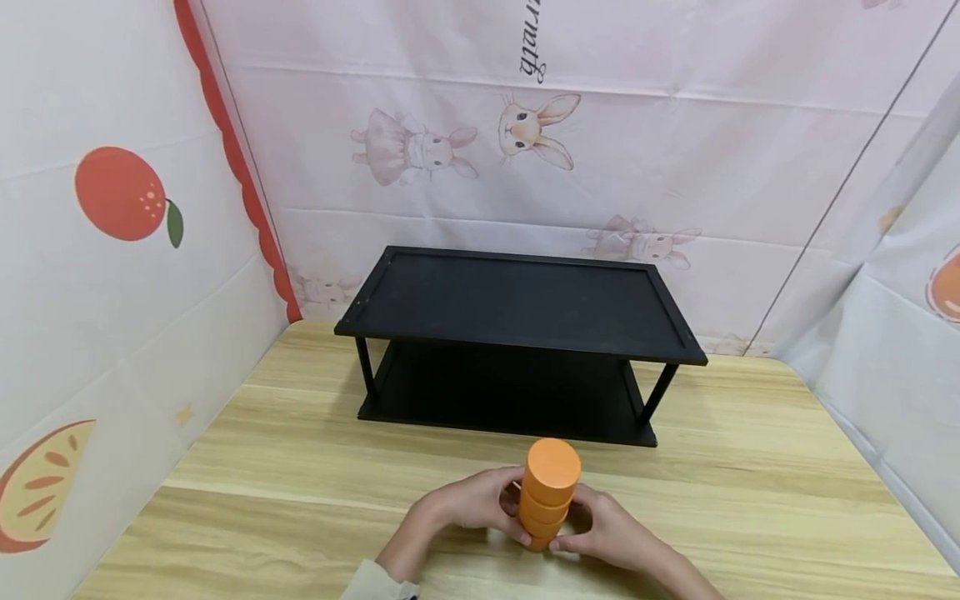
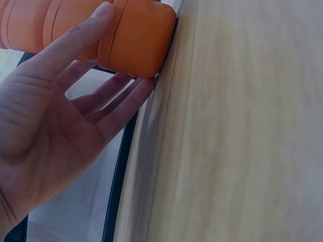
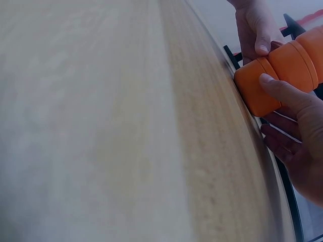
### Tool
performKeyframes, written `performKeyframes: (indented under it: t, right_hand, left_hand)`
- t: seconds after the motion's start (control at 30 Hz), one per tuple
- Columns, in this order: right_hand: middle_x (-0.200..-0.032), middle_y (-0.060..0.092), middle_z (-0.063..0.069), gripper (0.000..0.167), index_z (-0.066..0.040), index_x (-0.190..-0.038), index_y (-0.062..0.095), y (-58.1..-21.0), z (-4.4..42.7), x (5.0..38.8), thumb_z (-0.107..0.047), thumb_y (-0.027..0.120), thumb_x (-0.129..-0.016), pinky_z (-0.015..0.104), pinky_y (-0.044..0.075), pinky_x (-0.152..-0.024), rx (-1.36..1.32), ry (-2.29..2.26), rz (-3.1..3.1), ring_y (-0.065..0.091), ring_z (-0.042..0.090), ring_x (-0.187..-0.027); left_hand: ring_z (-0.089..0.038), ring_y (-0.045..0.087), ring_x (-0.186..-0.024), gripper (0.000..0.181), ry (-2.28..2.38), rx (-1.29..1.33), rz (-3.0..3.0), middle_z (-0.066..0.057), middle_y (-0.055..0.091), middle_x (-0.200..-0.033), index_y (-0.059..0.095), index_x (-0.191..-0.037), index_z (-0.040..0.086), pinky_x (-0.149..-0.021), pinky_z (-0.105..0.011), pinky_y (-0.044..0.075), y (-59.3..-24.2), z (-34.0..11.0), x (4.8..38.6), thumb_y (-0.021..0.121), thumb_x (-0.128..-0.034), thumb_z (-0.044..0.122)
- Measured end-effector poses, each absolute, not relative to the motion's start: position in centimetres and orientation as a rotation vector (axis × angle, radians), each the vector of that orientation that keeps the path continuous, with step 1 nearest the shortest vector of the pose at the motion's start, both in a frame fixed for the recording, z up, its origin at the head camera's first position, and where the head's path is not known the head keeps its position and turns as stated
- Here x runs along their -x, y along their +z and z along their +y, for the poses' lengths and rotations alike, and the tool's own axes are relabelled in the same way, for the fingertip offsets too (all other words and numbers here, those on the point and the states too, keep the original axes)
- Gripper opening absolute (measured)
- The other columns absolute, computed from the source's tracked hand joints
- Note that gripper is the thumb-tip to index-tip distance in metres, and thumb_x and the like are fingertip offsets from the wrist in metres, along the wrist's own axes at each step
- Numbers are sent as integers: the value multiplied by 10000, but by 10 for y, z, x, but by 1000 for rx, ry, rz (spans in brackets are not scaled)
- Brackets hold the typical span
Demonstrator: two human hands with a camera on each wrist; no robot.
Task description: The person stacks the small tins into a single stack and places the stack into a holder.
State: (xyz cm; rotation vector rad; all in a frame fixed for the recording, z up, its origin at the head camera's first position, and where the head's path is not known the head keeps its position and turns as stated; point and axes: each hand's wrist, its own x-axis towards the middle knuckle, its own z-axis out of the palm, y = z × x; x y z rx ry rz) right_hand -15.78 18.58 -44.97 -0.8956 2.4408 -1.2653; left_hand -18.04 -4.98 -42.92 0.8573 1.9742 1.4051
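Observation:
An orange stack of short, rounded cylindrical canisters (image 1: 550, 487) stands upright on the wooden table, in front of a black two-tier rack. From its left side my left hand (image 1: 480, 500) holds it, the thumb lying across a seam between sections in the left wrist view. On the other side, my right hand (image 1: 611, 532) grips low on the stack. In the right wrist view its thumb presses the bottom orange canister (image 3: 256, 89), with fingers curving behind. That canister's base meets the tabletop. The far side of the stack is hidden.
The black rack (image 1: 517, 300) stands behind the hands, its lower shelf (image 1: 495, 392) near the tabletop. Wood-grain table (image 1: 300, 467) surrounds the stack. Printed cloth walls (image 1: 450, 125) enclose the back and both sides.

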Motion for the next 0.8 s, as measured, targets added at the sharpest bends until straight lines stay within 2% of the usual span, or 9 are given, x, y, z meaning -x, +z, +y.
performKeyframes:
  t: [0.43,0.8]
  right_hand:
    - [-1210,541,-62,533,-194,-1211,542,-451,186,157,-398,733,-757,360,389,-958,929,-1262,2465,490,145,-1130]
    - [-1205,544,-52,532,-182,-1209,541,-451,186,157,-386,736,-758,344,392,-955,923,-1283,2456,495,148,-1124]
  left_hand:
    - [-77,546,-976,620,1421,-829,1961,54,545,-1085,481,-1239,99,-813,-212,468,-430,-52,180,756,-706,-58]
    - [-73,549,-969,615,1408,-820,1974,54,549,-1076,483,-1240,102,-803,-206,471,-429,-53,180,755,-710,-50]
